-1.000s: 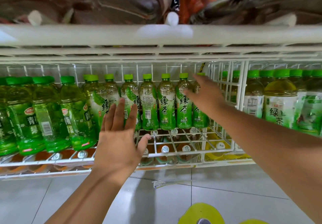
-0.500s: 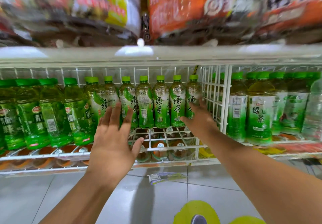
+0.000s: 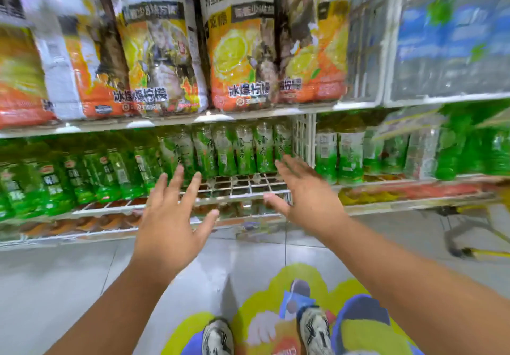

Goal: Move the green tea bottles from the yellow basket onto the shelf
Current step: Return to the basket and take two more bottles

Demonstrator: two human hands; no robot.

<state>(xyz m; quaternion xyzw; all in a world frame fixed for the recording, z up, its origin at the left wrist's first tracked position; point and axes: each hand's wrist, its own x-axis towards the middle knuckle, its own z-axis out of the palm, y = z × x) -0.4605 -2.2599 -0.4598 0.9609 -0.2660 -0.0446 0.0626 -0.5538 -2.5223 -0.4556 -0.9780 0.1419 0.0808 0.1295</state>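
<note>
Both hands hang spread and empty just in front of the shelf's front edge.

Left hand (image 3: 168,216) and right hand (image 3: 306,194) have splayed fingers and hold nothing, with a bare strip of wire shelf (image 3: 242,186) showing between them. Green tea bottles (image 3: 234,150) stand upright in a row at the back of that bay, behind the bare strip. A white wire divider (image 3: 303,139) bounds the bay on the right; other green bottles (image 3: 82,178) crowd its left. Orange packs (image 3: 240,59) sit on the tier overhead. Tiled floor (image 3: 69,280) lies below, a yellow frame (image 3: 474,249) low at right; blur hides what it is.
</note>
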